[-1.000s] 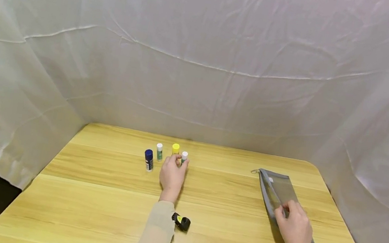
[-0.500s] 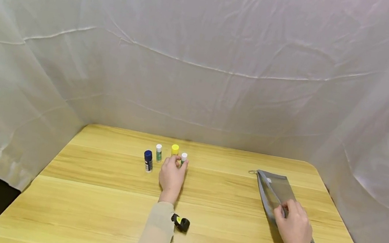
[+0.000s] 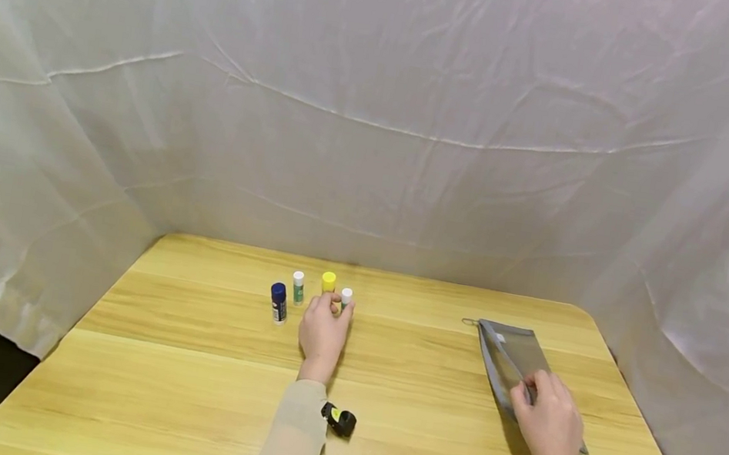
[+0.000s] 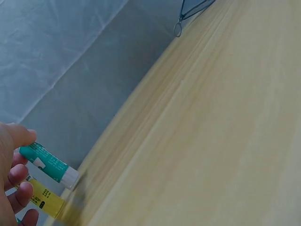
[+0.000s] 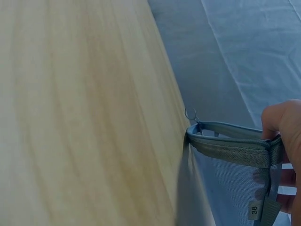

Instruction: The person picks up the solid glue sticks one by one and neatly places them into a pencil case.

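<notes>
My left hand [image 3: 323, 330] pinches a small green glue stick [image 3: 346, 295] with a white cap, thumb on one side and fingers on the other. In the left wrist view this green glue stick [image 4: 49, 162] stands with its white end at the tabletop. Right behind the fingers is a yellow glue stick [image 3: 329, 280]. To the left stand another green, white-capped glue stick [image 3: 298, 288] and a larger dark blue glue stick [image 3: 279, 304]. My right hand [image 3: 548, 424] grips the near end of a grey mesh zipper pouch [image 3: 523, 345], whose mouth gapes in the right wrist view.
The wooden table [image 3: 174, 387] has its back edge close to a pale hanging curtain [image 3: 371, 182], which also encloses both sides. A ring pull [image 5: 190, 113] hangs at the pouch's far corner. Black wrist cameras [image 3: 340, 420] sit on both sleeves.
The pouch's far end has shifted slightly left, with my right hand moving a little the same way. My left hand stays at the green glue stick.
</notes>
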